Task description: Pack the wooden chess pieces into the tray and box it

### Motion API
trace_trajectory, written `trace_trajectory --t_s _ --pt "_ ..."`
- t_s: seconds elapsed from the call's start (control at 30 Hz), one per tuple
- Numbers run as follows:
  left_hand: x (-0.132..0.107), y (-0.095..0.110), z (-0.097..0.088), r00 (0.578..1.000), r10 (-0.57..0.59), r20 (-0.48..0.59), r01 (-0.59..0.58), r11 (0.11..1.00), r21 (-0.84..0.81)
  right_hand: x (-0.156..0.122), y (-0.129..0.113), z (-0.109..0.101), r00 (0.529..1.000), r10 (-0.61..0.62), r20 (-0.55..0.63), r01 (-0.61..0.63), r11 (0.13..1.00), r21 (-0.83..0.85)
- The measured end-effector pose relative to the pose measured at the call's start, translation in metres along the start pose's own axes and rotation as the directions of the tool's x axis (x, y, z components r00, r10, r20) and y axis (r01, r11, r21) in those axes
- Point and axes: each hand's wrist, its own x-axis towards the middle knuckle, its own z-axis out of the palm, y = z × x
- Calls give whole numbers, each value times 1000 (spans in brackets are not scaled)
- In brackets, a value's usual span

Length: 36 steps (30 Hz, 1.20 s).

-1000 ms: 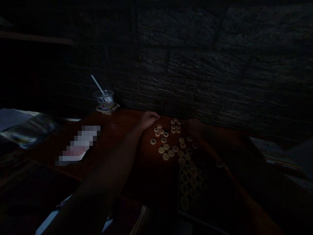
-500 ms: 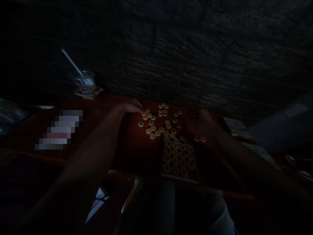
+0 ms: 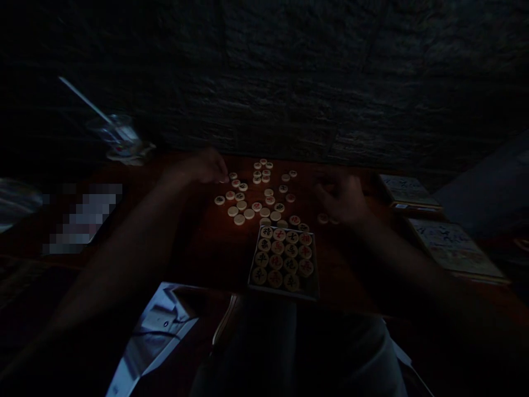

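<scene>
The scene is very dark. Several round pale game discs (image 3: 256,205) with red or black marks lie loose on a dark red wooden table (image 3: 206,248). A flat box (image 3: 284,260) near the front edge holds several more discs in rows. My left hand (image 3: 209,166) reaches to the left edge of the loose discs, fingers curled down, fingertips touching a disc (image 3: 224,179). My right hand (image 3: 343,199) rests curled on the table to the right of the discs, with two discs (image 3: 326,219) at its lower edge; what its fingers hold stays hidden in shadow.
A clear plastic cup (image 3: 118,135) with a straw stands at the far left by the dark stone wall (image 3: 289,82). A blurred-out card (image 3: 82,218) lies at left. Two flat printed boards (image 3: 452,245) lie at right. Pale cloth (image 3: 152,331) shows below the table edge.
The camera has tipped down and right, bringing the box of discs fully into view. My left hand has slid to the left edge of the discs; my right hand has drawn back toward me.
</scene>
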Motion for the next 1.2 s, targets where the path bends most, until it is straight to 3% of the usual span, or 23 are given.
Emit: trace_trajectory --t_s 0.07,0.1,0.17,0.23,0.3,0.37,0.47,0.63,0.8,1.07,1.2 --pt "-7 24 5 998 14 -56 -20 994 -104 -3 -2 4 1000 22 5 -23 999 47" --pt "-11 38 12 993 65 -99 -85 975 -208 -4 -4 7 999 47 11 -48 995 93" --pt "-17 65 33 980 163 -115 -188 949 -254 -6 -10 14 991 128 47 -136 962 236" --pt "-23 84 60 952 296 -80 -305 890 -339 -7 -17 21 969 214 120 -245 874 419" --pt "-26 93 85 932 361 -36 -341 839 -423 -7 -23 25 947 267 177 -320 766 557" --pt "-28 91 105 922 388 -7 -339 796 -501 -7 -27 25 933 301 198 -358 706 611" --pt "-29 78 120 933 359 -33 -308 746 -591 -7 -28 25 922 336 192 -379 684 624" --pt "-31 60 129 965 260 -39 -205 653 -729 -8 -25 26 916 334 224 -390 603 695" --pt "-34 56 134 958 286 2 -171 580 -796 -7 -32 17 897 366 249 -433 612 661" --pt "-41 65 144 908 393 -146 -372 596 -712 -12 -39 16 888 407 216 -446 642 624" --pt "-41 68 146 921 348 -176 -359 581 -730 -11 -39 14 886 404 228 -455 657 601"
